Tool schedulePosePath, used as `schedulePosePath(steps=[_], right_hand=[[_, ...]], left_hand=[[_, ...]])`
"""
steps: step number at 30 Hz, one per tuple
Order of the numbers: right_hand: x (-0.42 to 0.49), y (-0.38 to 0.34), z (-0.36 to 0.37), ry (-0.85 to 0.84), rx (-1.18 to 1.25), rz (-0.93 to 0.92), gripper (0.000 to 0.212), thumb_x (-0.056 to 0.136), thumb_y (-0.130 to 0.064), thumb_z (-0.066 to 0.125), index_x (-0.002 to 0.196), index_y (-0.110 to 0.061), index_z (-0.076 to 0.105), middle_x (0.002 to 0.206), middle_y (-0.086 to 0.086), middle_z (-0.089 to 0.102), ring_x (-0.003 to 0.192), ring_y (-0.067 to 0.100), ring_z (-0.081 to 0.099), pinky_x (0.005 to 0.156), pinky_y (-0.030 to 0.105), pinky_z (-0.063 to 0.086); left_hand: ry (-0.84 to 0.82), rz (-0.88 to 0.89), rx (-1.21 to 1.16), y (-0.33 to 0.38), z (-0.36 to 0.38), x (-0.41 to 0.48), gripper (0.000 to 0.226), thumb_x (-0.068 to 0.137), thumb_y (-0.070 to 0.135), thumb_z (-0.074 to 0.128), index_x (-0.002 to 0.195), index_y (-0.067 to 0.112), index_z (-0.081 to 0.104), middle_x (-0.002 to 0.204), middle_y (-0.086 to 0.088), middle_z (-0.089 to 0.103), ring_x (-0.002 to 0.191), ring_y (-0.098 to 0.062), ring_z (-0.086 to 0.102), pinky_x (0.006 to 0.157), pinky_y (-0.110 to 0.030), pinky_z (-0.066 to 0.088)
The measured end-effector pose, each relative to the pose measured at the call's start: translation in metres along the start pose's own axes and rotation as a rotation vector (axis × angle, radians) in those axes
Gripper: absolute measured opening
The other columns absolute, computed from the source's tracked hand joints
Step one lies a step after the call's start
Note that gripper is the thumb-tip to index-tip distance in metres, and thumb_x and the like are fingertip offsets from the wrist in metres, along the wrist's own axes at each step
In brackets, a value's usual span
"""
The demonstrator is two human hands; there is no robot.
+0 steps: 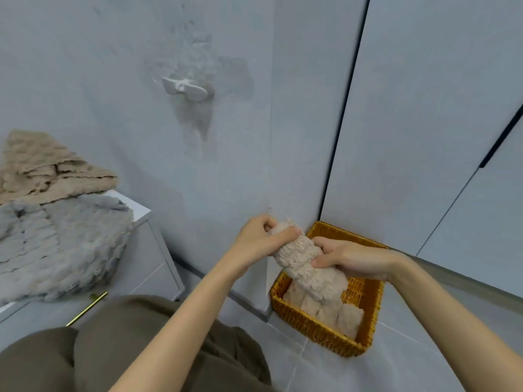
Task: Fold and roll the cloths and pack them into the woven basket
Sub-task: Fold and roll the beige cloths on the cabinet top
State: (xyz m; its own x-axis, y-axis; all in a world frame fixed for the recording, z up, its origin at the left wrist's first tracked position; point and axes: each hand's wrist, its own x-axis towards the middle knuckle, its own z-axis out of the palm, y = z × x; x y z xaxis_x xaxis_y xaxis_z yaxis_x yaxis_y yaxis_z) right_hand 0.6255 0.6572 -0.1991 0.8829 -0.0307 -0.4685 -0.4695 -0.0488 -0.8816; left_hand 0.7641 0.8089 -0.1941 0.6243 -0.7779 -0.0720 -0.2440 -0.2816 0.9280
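- Head view: a person's left hand (pixel 261 239) and right hand (pixel 349 260) grip a rolled, fluffy beige cloth (pixel 301 250) above a rectangular golden-brown woven basket (pixel 311 326) on a grey tiled floor (pixel 396 352).
- The roll's long axis slants from its upper end, under the left thumb, down and rightward; its lower end dips below the right fingers into the basket.
- Left fingers curl round the top end, thumb laid across it; right fingers and thumb clasp the roll's middle.
- Both bare forearms reach forward, the hands meeting on the roll.
- Beneath the right hand, more beige rolled cloths (pixel 348 318) stand packed along the basket's near wall.
- Well left of the left hand, loose beige and grey cloths (pixel 56 222) lie heaped on a white cabinet (pixel 138 209).
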Motion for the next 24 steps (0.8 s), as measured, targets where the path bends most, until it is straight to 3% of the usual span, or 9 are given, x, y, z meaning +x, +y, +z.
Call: schedulePosePath(steps=[4,6,7,9,11,14,16,19,24], right_hand=[[-0.004,0.052,-0.024,0.131,0.030,0.086,0.033,0.096,-0.018,0.055,0.126,-0.011,0.042,0.129,0.014,0.055,0.107,0.013,0.063,0.087,0.029,0.054],[-0.001,0.080,-0.037,0.176,0.113,0.109,0.033,0.096,-0.017,0.055,0.126,-0.013,0.044,0.126,0.013,0.058,0.107,0.015,0.064,0.088,0.031,0.055],[0.001,0.094,-0.042,0.218,0.162,0.131,0.034,0.095,-0.017,0.057,0.126,-0.013,0.044,0.125,0.011,0.060,0.109,0.017,0.064,0.091,0.034,0.054],[0.007,0.120,-0.054,0.334,0.275,0.160,0.037,0.093,-0.017,0.059,0.126,-0.010,0.045,0.121,0.010,0.062,0.108,0.021,0.064,0.092,0.038,0.054],[0.017,0.147,-0.065,0.438,0.397,0.165,0.028,0.094,-0.014,0.058,0.121,-0.010,0.049,0.109,0.008,0.070,0.100,0.021,0.068,0.081,0.035,0.057],[0.038,0.183,-0.077,0.572,0.555,0.189,0.022,0.097,-0.012,0.053,0.117,-0.006,0.056,0.097,0.007,0.074,0.094,0.022,0.070,0.075,0.035,0.056],[0.056,0.205,-0.085,0.655,0.695,0.212,0.029,0.098,-0.013,0.051,0.123,0.001,0.055,0.104,0.012,0.070,0.098,0.026,0.066,0.077,0.038,0.054],[0.089,0.231,-0.094,0.748,0.886,0.228,0.032,0.099,-0.014,0.049,0.129,-0.002,0.049,0.110,0.014,0.065,0.097,0.028,0.064,0.076,0.041,0.053],[0.146,0.261,-0.112,0.909,0.908,0.240,0.035,0.097,-0.015,0.053,0.129,0.001,0.049,0.123,0.018,0.060,0.103,0.031,0.062,0.090,0.045,0.051]], left_hand=[[-0.098,-0.086,-0.016,-0.029,0.051,0.026,0.044,0.084,0.047,0.065,0.110,0.012,0.059,0.109,-0.004,0.061,0.101,-0.017,0.061,0.090,-0.039,0.053],[-0.097,-0.127,-0.046,-0.048,0.072,0.037,0.045,0.088,0.047,0.059,0.119,0.015,0.056,0.117,-0.003,0.060,0.106,-0.016,0.059,0.093,-0.037,0.052],[-0.086,-0.140,-0.056,-0.058,0.080,0.041,0.045,0.090,0.047,0.056,0.122,0.016,0.054,0.119,-0.002,0.059,0.107,-0.016,0.059,0.091,-0.033,0.052],[-0.083,-0.140,-0.018,-0.080,0.092,0.047,0.043,0.092,0.043,0.054,0.126,0.017,0.051,0.113,0.005,0.059,0.099,-0.008,0.058,0.072,-0.011,0.049],[-0.102,-0.135,0.108,-0.102,0.102,0.051,0.037,0.094,0.036,0.054,0.125,0.018,0.052,0.110,0.009,0.058,0.090,0.003,0.051,0.059,-0.002,0.039],[-0.165,-0.097,0.296,-0.127,0.111,0.056,0.031,0.094,0.029,0.052,0.124,0.019,0.054,0.122,0.003,0.059,0.096,-0.002,0.049,0.074,-0.009,0.037],[-0.212,-0.050,0.372,-0.136,0.116,0.059,0.034,0.095,0.029,0.050,0.127,0.019,0.053,0.126,0.001,0.058,0.102,-0.007,0.051,0.082,-0.018,0.038],[-0.242,0.014,0.436,-0.147,0.121,0.066,0.037,0.097,0.029,0.048,0.132,0.018,0.051,0.132,0.000,0.054,0.114,-0.012,0.052,0.088,-0.018,0.037],[-0.300,0.079,0.520,-0.174,0.130,0.078,0.039,0.097,0.024,0.048,0.136,0.021,0.046,0.135,0.002,0.049,0.121,-0.012,0.047,0.095,-0.018,0.034]])
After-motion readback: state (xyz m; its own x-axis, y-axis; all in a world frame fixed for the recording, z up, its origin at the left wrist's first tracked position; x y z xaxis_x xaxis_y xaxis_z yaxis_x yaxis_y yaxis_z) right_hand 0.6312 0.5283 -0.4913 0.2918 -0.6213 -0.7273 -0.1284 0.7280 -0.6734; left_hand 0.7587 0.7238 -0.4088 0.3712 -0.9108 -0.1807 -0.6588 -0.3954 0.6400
